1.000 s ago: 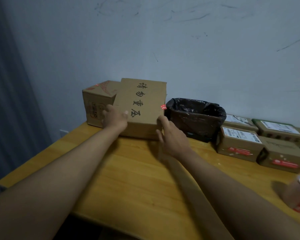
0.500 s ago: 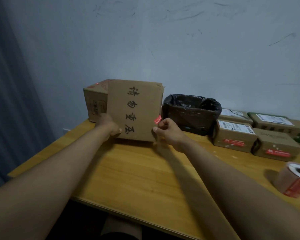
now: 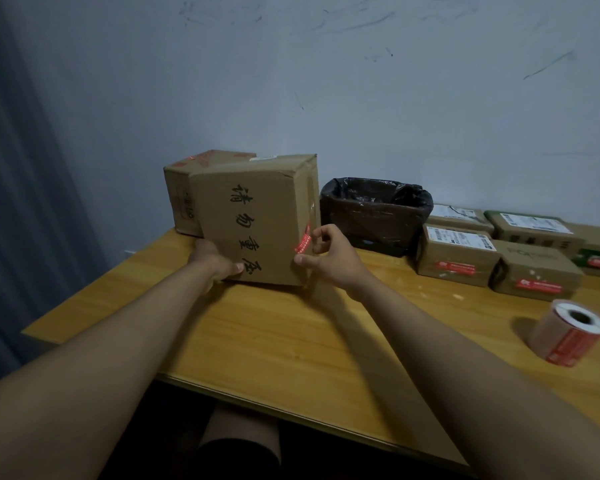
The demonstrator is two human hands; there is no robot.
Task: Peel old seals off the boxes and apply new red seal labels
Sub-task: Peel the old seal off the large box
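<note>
Right now my left hand (image 3: 215,259) grips the lower left corner of the cardboard box (image 3: 253,220), thumb curled over the front face beside the last of the black handwritten characters. The box stands tilted on the wooden table (image 3: 257,341), its lettered face turned toward me, at about twelve o'clock from where I sit. My right hand (image 3: 329,259) is at the box's lower right edge, fingers curled, thumb and forefinger closing on the red seal label (image 3: 303,241) that wraps that corner; whether I have actually pinched the label's edge or only touch it I cannot tell.

Just behind this box, at eleven o'clock, a second cardboard box (image 3: 179,192) stands against the wall, with red print on its top. At one o'clock sits a bin lined with a black bag (image 3: 374,213), just beside the box I hold. Further round, at two o'clock, a cluster of smaller parcels (image 3: 499,251) lies close together, several bearing red seals on their near faces and white shipping labels on top. At three o'clock, near the table's front edge, a roll of red labels (image 3: 568,332) lies on its side, well apart from the parcels.
</note>
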